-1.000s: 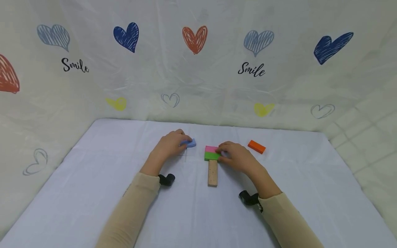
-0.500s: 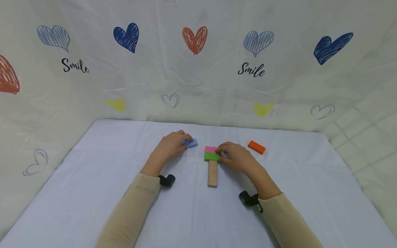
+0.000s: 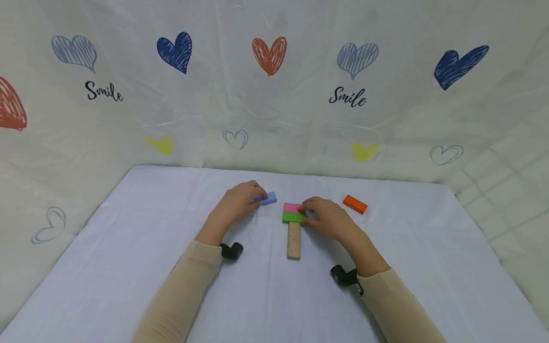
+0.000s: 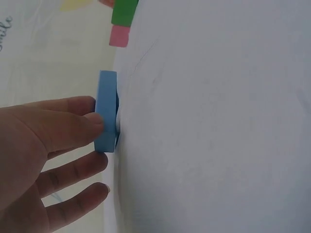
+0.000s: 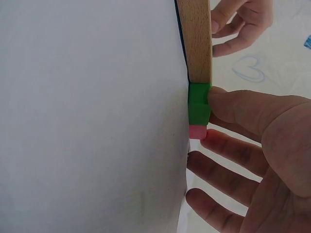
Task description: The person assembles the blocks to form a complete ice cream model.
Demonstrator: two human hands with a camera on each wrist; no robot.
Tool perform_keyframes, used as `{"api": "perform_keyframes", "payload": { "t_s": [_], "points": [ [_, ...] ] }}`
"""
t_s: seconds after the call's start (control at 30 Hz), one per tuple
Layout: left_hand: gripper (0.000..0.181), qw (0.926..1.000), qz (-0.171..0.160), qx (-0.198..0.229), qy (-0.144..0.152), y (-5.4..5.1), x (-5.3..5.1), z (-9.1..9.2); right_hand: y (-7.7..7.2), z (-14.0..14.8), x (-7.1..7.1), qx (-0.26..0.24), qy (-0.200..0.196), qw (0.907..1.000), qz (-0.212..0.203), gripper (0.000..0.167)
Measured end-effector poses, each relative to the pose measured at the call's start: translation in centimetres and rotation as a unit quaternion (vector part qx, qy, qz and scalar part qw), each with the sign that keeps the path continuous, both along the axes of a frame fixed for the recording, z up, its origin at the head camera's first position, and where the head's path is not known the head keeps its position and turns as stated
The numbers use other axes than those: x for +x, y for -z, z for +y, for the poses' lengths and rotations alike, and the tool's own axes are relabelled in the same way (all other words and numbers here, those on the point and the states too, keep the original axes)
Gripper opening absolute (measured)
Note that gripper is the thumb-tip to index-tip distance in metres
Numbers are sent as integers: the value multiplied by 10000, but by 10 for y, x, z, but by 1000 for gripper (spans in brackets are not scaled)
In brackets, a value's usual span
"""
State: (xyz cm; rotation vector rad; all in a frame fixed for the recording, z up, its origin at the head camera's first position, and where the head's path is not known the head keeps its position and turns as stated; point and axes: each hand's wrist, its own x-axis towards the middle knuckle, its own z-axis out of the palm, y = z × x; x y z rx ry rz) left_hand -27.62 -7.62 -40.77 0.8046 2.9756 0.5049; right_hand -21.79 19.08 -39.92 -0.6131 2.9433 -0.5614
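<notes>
My left hand point(image 3: 237, 201) pinches a light blue rectangular block point(image 3: 269, 198) between thumb and fingers. In the left wrist view the thumb presses one face of this blue block point(image 4: 106, 116), and two fingers stay spread off it. My right hand point(image 3: 329, 216) holds the right end of a pink block point(image 3: 290, 207) and a green block point(image 3: 291, 217), which lie against each other. In the right wrist view the thumb is on the green block point(image 5: 198, 104) and a fingertip touches the pink block point(image 5: 198, 131). A plain wooden block point(image 3: 293, 240) extends from the green one toward me.
An orange block point(image 3: 355, 204) lies on the white cloth-covered table point(image 3: 274, 305), beyond my right hand and to its right. Behind the table hangs a pale curtain point(image 3: 300, 119) printed with hearts and "Smile". A black wrist camera point(image 3: 232, 251) sits by my left cuff.
My left hand has slid the blue block slightly right, closer to the pink and green blocks. The right hand and the other blocks have stayed in place.
</notes>
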Motion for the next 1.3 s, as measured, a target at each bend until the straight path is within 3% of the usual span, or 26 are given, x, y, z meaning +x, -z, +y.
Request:
{"api": "perform_keyframes", "payload": {
  "t_s": [0.37,0.6,0.93,1.3],
  "points": [
    [29,9999,87,20,107,3,0,3,1,0,1,7,2,10000,4,32],
    [33,9993,82,-101,344,7,-2,4,-1,-2,2,-14,-50,10000,-34,32],
    [33,9982,44,-75,589,3,1,8,-2,-2,2,69,-16,10000,-39,33],
    [32,9957,82,-373,841,3,0,15,-1,-1,2,76,1,10000,-24,31]
  ]
}}
